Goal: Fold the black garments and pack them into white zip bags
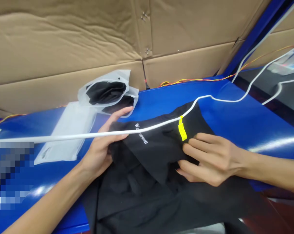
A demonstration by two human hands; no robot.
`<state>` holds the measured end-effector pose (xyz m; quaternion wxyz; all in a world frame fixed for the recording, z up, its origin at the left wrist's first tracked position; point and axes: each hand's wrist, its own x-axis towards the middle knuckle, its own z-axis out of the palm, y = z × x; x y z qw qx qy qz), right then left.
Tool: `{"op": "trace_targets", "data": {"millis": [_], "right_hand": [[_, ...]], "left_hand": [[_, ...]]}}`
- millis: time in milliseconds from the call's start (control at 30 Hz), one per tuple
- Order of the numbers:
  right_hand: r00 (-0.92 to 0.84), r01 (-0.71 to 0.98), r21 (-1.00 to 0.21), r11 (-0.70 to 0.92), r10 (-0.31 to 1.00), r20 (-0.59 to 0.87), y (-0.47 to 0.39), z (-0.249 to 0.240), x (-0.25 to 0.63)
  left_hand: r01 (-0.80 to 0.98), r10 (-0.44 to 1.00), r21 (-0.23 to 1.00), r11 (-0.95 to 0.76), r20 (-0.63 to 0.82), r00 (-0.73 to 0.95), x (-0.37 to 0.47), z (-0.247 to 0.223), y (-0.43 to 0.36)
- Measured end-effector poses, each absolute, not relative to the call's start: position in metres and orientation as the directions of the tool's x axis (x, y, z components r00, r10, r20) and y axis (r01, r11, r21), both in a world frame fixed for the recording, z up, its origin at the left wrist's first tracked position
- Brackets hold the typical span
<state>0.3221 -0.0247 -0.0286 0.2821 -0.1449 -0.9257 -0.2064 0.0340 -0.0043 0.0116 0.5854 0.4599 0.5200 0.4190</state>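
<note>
Cardboard wall [190,26]: brown, far side
Tabletop [225,115]: glossy blue
Post [250,40]: blue, far right
Glare [275,144]: white streak, right

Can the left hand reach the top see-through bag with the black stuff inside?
Probably yes: the top bag lies just beyond the left hand, and nothing seems to cover it. But that hand is holding black cloth, so it might need to let go first.

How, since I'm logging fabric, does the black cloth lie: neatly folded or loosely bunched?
Loosely bunched: the black cloth shows creases and overlapping layers between the left hand and right hand.
</note>
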Motion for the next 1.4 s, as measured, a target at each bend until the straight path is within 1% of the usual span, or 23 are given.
{"op": "trace_targets", "data": {"millis": [100,133,200,267,333,367,433,500,567,633,733,833,900,967,1033,1100,1133,1200,1267,1333,1367,1400], "right_hand": [[-0.761,0.46,0.319,0.828,0.183,0.622,-0.024,-0.026,0.325],[-0.753,0.484,0.307,0.819,0.211,0.623,-0.023,-0.027,0.326],[-0.724,0.515,0.233,0.825,0.273,0.634,-0.021,-0.031,0.328],[-0.673,0.521,0.099,0.848,0.336,0.659,-0.019,-0.037,0.33],[-0.606,0.549,-0.056,0.834,0.444,0.66,-0.018,-0.04,0.331],[-0.573,0.581,-0.136,0.803,0.521,0.633,-0.016,-0.041,0.331],[-0.514,0.644,-0.282,0.711,0.675,0.53,-0.013,-0.04,0.331],[-0.506,0.664,-0.382,0.643,0.763,0.403,-0.008,-0.037,0.331],[-0.548,0.638,-0.437,0.634,0.772,0.322,-0.004,-0.036,0.331],[-0.586,0.593,-0.454,0.665,0.743,0.323,-0.002,-0.037,0.333],[-0.613,0.556,-0.422,0.716,0.697,0.372,0.001,-0.04,0.336],[-0.647,0.561,-0.362,0.744,0.667,0.368,0.003,-0.043,0.339],[-0.658,0.549,-0.319,0.772,0.635,0.404,0.004,-0.046,0.339],[-0.66,0.525,-0.296,0.798,0.601,0.451,0.004,-0.048,0.338],[-0.677,0.487,-0.31,0.817,0.577,0.457,0.003,-0.048,0.337],[-0.707,0.424,-0.375,0.824,0.56,0.431,0.002,-0.045,0.336],[-0.719,0.384,-0.423,0.821,0.553,0.42,0.002,-0.043,0.337],[-0.72,0.314,-0.541,0.78,0.567,0.4,0.002,-0.039,0.338],[-0.672,0.291,-0.674,0.679,0.646,0.361,0.004,-0.035,0.34],[-0.555,0.313,-0.805,0.505,0.784,0.277,0.006,-0.034,0.34],[-0.481,0.34,-0.846,0.41,0.849,0.218,0.007,-0.034,0.339],[-0.413,0.382,-0.863,0.331,0.896,0.16,0.007,-0.034,0.338]], "left_hand": [[0.049,0.958,0.972,0.232,-0.237,0.163,0.033,0.009,-0.007],[0.083,0.952,0.969,0.235,-0.246,0.18,0.032,0.008,-0.007],[0.175,0.951,0.966,0.192,-0.227,0.211,0.028,0.004,-0.005],[0.279,0.949,0.954,0.107,-0.182,0.259,0.022,0.0,-0.003],[0.362,0.937,0.932,0.023,-0.146,0.316,0.017,-0.003,0.0],[0.393,0.931,0.92,-0.011,-0.134,0.34,0.015,-0.004,0.002],[0.437,0.925,0.897,-0.063,-0.112,0.364,0.013,-0.006,0.003],[0.472,0.926,0.875,-0.105,-0.087,0.366,0.012,-0.005,0.003],[0.517,0.925,0.842,-0.155,-0.059,0.375,0.013,-0.003,0.002],[0.561,0.918,0.797,-0.223,-0.021,0.395,0.014,0.0,0.0],[0.588,0.905,0.75,-0.302,0.031,0.424,0.015,0.004,-0.004],[0.613,0.875,0.679,-0.404,0.092,0.475,0.015,0.003,-0.007],[0.636,0.827,0.57,-0.52,0.15,0.542,0.016,0.001,-0.008],[0.645,0.755,0.405,-0.648,0.232,0.614,0.017,-0.002,-0.008],[0.614,0.655,0.23,-0.755,0.3,0.693,0.018,-0.005,-0.007],[0.552,0.549,0.089,-0.829,0.324,0.771,0.018,-0.007,-0.006],[0.52,0.507,0.046,-0.853,0.309,0.805,0.017,-0.007,-0.005],[0.472,0.458,0.003,-0.882,0.249,0.853,0.017,-0.007,-0.004],[0.43,0.426,0.011,-0.903,0.168,0.889,0.016,-0.005,-0.003],[0.391,0.395,0.059,-0.919,0.1,0.913,0.015,-0.003,-0.003],[0.377,0.383,0.082,-0.923,0.078,0.92,0.015,-0.002,-0.002],[0.365,0.372,0.1,-0.926,0.064,0.926,0.014,-0.001,-0.002]]}}
